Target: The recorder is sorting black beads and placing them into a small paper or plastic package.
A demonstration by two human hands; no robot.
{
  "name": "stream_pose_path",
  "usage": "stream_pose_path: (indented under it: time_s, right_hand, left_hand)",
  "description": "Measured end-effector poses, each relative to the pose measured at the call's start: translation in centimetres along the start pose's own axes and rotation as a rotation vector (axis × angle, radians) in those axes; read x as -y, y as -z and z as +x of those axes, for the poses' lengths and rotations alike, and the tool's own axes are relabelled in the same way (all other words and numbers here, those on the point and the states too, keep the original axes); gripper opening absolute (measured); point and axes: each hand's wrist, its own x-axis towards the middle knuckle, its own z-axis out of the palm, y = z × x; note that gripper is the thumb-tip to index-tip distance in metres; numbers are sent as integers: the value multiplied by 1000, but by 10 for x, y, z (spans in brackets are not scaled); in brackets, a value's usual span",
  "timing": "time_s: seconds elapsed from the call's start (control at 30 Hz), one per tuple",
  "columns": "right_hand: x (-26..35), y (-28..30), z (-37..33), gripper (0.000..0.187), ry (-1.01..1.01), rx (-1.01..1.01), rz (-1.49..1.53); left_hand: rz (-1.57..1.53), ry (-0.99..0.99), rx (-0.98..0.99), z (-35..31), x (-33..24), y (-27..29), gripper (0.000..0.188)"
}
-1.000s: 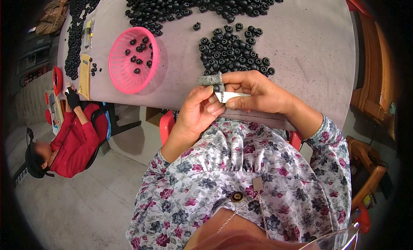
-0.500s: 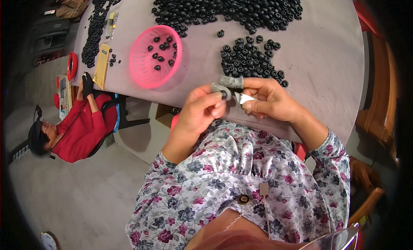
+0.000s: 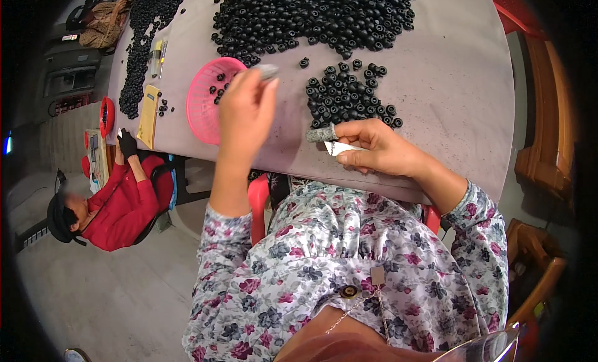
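Smeared by motion, my left hand point(image 3: 246, 110) is over the right rim of a pink plastic basket point(image 3: 198, 107). A grey finger wrap point(image 3: 268, 72) shows at its fingertip; whether its fingers hold anything is hidden. Several small black round parts point(image 3: 220, 77) lie in the basket. My right hand point(image 3: 380, 149) is closed on a small pointed blade point(image 3: 344, 148) with a white wrapping, pinched between thumb and fingers near the table's front edge. Its index finger also wears a grey finger wrap point(image 3: 321, 135). Just beyond that hand sits a small pile of black ring-shaped parts point(image 3: 349, 94).
A large heap of black parts point(image 3: 311, 16) covers the far table point(image 3: 448, 100). More parts lie at left, near a yellowish envelope point(image 3: 148, 116). A person in red point(image 3: 128, 206) with a black glove sits at the left side. Wooden furniture point(image 3: 545, 125) stands at right.
My left hand has moved left and away from me, from beside the blade to the basket, taking the small black part it held. My right hand keeps the blade in nearly the same place.
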Motion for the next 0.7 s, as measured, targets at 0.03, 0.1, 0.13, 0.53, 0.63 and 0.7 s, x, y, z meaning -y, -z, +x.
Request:
stream_pose_path:
  time_s: [0.03,0.1,0.13,0.53,0.63,0.7]
  right_hand:
    - [-1,0,0,15,-3,2,1]
    - [-1,1,-1,15,-9,-4,3]
    - [-2,2,-2,15,-7,-1,-11]
    - [-22,5,6,24,181,-3,-128]
    - [-8,1,1,28,50,-11,-42]
    - [-6,3,1,29,-36,-7,-34]
  left_hand:
    - [54,-22,14,7,-1,-11,13]
    - [157,-72,46,26,3,-33,17]
    - [204,-74,72,34,8,-41,18]
    - [119,19,162,24,29,-60,23]
    - [43,71,170,10,27,-57,22]
    - [28,75,147,5,29,-56,20]
